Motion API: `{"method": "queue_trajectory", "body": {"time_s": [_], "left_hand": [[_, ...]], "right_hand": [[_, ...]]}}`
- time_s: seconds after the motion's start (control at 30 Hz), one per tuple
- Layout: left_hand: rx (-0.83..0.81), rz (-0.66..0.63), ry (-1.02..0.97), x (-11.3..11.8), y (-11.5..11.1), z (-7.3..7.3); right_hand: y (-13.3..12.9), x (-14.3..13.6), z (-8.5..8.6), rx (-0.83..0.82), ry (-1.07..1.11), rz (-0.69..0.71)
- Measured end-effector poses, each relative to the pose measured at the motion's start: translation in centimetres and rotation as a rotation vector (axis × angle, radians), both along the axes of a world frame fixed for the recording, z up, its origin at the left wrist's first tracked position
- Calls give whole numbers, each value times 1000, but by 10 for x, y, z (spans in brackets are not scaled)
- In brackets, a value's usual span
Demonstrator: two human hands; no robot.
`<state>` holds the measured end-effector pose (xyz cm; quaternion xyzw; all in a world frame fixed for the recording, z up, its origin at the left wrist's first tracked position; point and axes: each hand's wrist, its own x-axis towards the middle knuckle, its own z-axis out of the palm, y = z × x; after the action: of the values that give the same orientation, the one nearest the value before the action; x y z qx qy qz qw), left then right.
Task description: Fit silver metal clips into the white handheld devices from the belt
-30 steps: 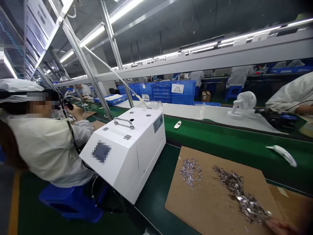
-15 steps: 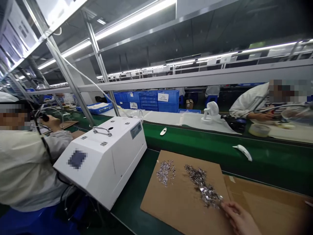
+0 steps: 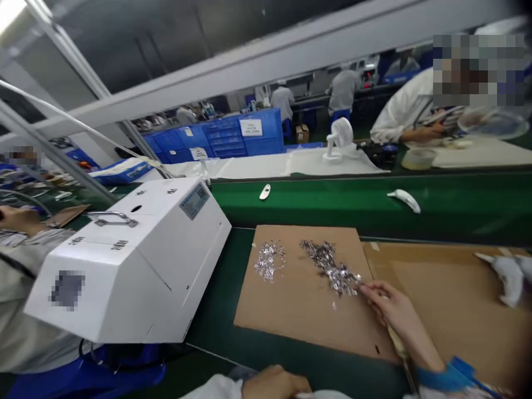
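Note:
My right hand (image 3: 388,305), a blue band around its wrist, reaches to the near right end of a pile of small shiny metal pieces (image 3: 328,263) on a cardboard sheet (image 3: 291,313). Its thumb and forefinger pinch at a small metal piece there. Beneath the palm runs a tool with a tan handle (image 3: 397,341); whether the other fingers grip it is unclear. A smaller heap of bright metal pieces (image 3: 269,260) lies on the sheet's left. At the bottom edge my left hand (image 3: 274,383), white-sleeved, is curled, and what it holds is cut off.
A white machine (image 3: 141,260) with a metal handle stands left. White curved housings (image 3: 511,277) lie on cardboard at right. On the green ledge rest a small white oval part (image 3: 265,192) and a white curved part (image 3: 405,199). Behind stand a white fan (image 3: 338,138), blue crates (image 3: 233,136) and a co-worker.
The view has tilted down and swung. My left hand has come into view at the bottom, and more of my right arm shows. My right hand stays at the pile's end.

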<state>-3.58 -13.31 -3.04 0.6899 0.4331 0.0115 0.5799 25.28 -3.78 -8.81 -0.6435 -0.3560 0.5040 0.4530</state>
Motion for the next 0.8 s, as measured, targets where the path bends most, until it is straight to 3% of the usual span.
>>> {"method": "queue_trajectory", "body": {"time_s": [0.17,0.3,0.47,0.63,0.73,0.8], "left_hand": [[57,-166,282,-3,8,22],[19,-237,260,-16,11,34],[32,-381,63,-29,24,25],[120,-601,-75,-15,49,7],[112,-609,-198,-4,64,5],[120,-514,-250,0,74,6]], "right_hand": [[-1,-6,14,47,23,-66],[2,-6,12,40,9,-118],[1,-3,15,13,-30,-148],[-2,-2,22,-31,-30,-181],[-2,-2,21,-57,-21,-199],[-2,-2,19,-64,-22,-217]]}}
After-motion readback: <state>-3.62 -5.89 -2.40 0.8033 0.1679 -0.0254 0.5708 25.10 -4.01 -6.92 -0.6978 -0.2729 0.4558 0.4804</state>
